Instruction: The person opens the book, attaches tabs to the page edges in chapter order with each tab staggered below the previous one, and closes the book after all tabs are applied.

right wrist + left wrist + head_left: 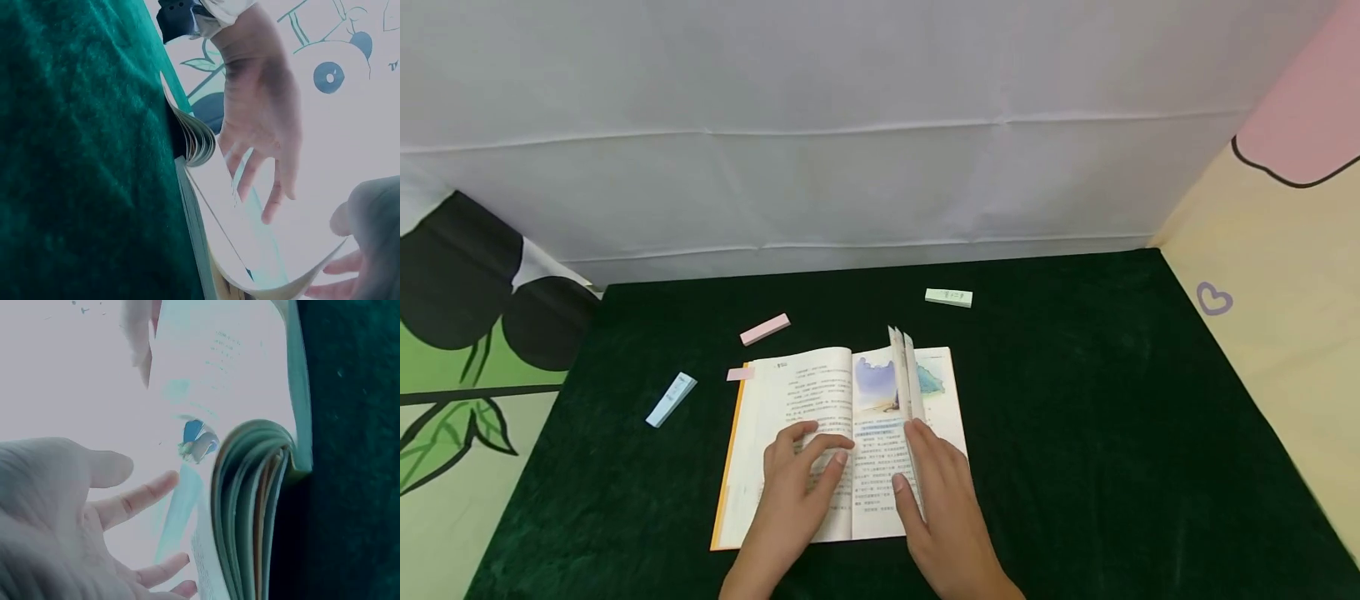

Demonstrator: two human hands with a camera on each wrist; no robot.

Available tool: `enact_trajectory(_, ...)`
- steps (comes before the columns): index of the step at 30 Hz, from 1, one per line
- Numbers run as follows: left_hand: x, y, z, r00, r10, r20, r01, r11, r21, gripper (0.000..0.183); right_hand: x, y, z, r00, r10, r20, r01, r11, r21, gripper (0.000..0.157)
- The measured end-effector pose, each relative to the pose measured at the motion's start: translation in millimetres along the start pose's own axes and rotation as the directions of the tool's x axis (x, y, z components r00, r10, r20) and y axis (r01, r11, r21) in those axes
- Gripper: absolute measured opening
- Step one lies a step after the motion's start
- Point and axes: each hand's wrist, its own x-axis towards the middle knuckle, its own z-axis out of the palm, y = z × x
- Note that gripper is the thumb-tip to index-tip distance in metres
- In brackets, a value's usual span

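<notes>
Loosely spread, empty, the left hand [793, 493] is perhaps steadying the orange-edged paper book [758, 442] at left; the right hand [946, 500] is pinching white printed leaves [913, 383] upright.

The head view is looking forward and down from above, standing well back and taking in the desk [1112, 400], the open book [808, 387], both hands and the white backdrop [865, 192]. The left wrist view is facing past the left hand [793, 492] onto the pages at close range. The right wrist view is looking from beside the right hand [951, 508] across the book toward the left hand. All three are sharing the book; both wrist views are showing the left hand.
</notes>
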Motion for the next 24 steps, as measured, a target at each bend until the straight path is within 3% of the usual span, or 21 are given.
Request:
enact_trajectory(6, 0.3, -0.4, -4.1, 1.000, -0.008, 0.018, 0.009, 0.995, -0.099, 0.020, -0.1, -5.1, 2.4, 0.989, -0.146, 0.037, 0.146, 0.989, 0.003, 0.051)
enact_trajectory(12, 0.7, 0.3, -3.7, 0.999, 0.033, -0.026, -0.035, 0.994, -0.104, 0.018, 0.7, -9.2, 5.5, 0.974, -0.220, 0.062, 0.219, 0.976, 0.013, 0.051)
enact_trajectory(19, -1.8, -0.2, -2.0, 0.997, 0.049, -0.052, -0.053, 0.995, -0.085, 0.009, 0.7, -10.7, 7.7, 0.966, -0.248, 0.067, 0.247, 0.969, 0.021, 0.056)
enact_trajectory(24, -1.1, -2.7, -4.5, 0.998, 0.031, -0.053, -0.037, 0.992, -0.119, 0.006, 2.4, -13.7, 7.8, 0.956, -0.251, 0.151, 0.246, 0.968, 0.055, 0.064)
